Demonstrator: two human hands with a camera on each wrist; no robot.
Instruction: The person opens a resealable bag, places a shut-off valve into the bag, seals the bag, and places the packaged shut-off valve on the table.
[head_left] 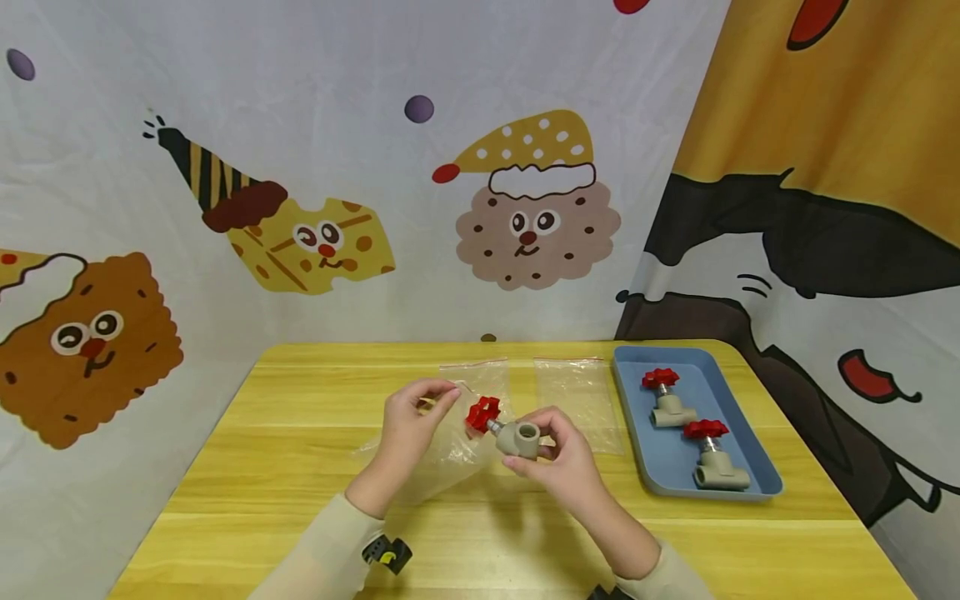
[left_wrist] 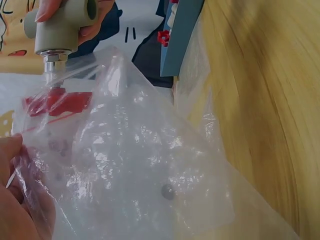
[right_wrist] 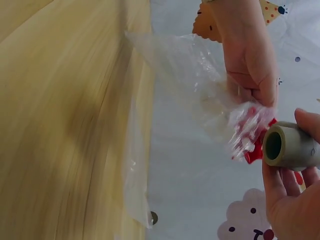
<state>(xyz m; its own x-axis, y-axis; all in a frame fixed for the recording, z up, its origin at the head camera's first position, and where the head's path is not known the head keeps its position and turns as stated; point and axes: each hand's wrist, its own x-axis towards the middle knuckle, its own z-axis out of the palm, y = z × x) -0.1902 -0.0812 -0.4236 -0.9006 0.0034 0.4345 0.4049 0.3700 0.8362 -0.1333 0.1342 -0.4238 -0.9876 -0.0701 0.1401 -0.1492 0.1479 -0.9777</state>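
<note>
Hands are held over the table in the head view: the left hand at 9 o'clock of the red-wheeled valve, the right hand at 4. The valve's beige body is gripped by right thumb and fingers; a clear bag is pinched at its edge by left thumb and finger. At 3 o'clock a blue tray is set close to the far table edge, with two similar valves at its 11 and 5. Between, at 2 o'clock, a second bag is laid flat. Wide room is left at 8 o'clock, between left forearm and left table edge.

In the left wrist view, the valve is seen at 11 o'clock, its wheel pointed to 6 and covered by film; the bag is spread toward 5, and the tray's side is shown at 1.

In the right wrist view, the wheel is covered by crumpled film at 3 o'clock, the body lying outside it; the left hand is placed at 2, the right at 4.
</note>
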